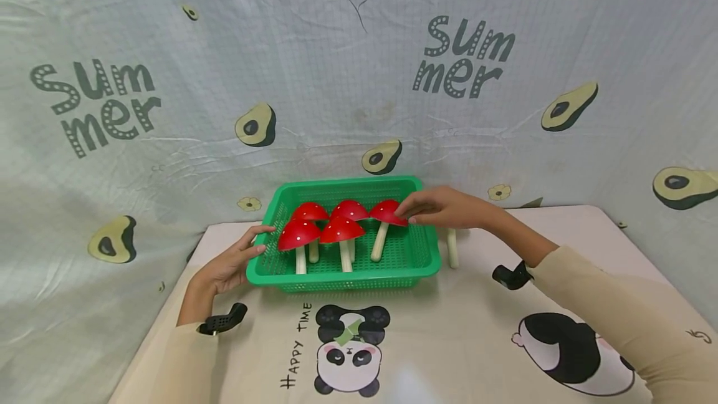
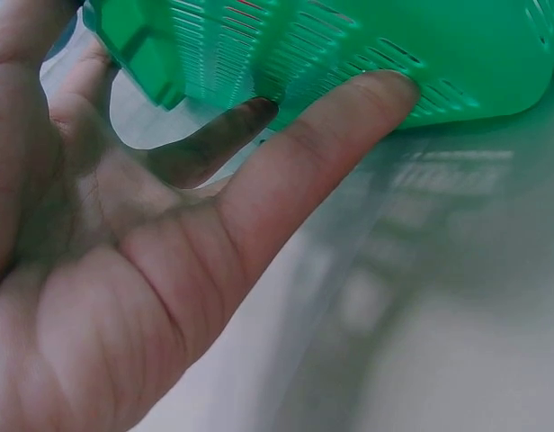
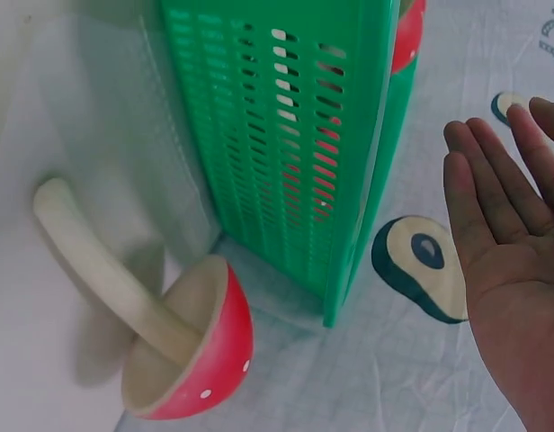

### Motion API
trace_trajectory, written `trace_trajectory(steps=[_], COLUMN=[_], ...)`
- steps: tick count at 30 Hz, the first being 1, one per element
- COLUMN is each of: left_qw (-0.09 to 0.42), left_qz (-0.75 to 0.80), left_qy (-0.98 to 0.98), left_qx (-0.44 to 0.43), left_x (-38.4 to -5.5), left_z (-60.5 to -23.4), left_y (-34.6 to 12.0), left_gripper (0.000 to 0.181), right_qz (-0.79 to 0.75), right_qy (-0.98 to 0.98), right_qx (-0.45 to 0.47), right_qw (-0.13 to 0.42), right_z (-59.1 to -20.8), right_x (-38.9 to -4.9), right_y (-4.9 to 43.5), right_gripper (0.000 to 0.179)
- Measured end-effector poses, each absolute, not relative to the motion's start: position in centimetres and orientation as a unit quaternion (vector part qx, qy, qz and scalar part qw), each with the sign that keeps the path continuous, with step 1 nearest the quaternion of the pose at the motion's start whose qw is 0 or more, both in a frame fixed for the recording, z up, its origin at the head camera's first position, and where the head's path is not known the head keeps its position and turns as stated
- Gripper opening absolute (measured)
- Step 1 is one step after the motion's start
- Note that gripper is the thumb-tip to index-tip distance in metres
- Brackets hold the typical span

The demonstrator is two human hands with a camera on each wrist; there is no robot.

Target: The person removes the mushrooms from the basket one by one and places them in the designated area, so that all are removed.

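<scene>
Head view: soft, even light is covering the bench [image 1: 465, 329]; a pale glare patch is washing it out at bottom of frame, faint shadow is hugging the green basket [image 1: 342, 276]. Wide lens is stretching the sides. Left wrist view is looking dimmer, hazy; light is passing through the slots, streaking the shaded bench. Right wrist view is running greyish; the mushroom [image 3: 227, 346] is casting a soft-edged shadow.

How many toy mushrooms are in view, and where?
6. In the green basket: front-left mushroom, back-left mushroom, front-middle mushroom, back-middle mushroom, right-end mushroom. Outside the basket, to its right: lone mushroom. Others may be hidden.
</scene>
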State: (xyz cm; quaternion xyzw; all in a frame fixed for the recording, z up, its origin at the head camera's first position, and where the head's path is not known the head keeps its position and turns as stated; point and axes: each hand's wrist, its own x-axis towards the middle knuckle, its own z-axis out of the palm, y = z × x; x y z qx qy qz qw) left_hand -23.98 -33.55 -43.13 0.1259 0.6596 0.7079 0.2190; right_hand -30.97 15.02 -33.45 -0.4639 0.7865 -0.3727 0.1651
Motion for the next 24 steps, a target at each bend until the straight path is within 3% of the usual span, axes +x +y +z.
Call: trace_trajectory(steps=[24], left_qw=[0.213], left_qz=[0.68], left_qy=[0.692], left_qx=[0.12], left_x=[-23.9], left_z=[-42.8], left_y=[-33.3], left_gripper=[0.034], right_qz=[-0.364], right_qy=[0.774], right_qx=[-0.486], right_qw=[0.181], right_z=[-32.6], right_x=[-31.0], right_y=[12.4], right_gripper=[0.036])
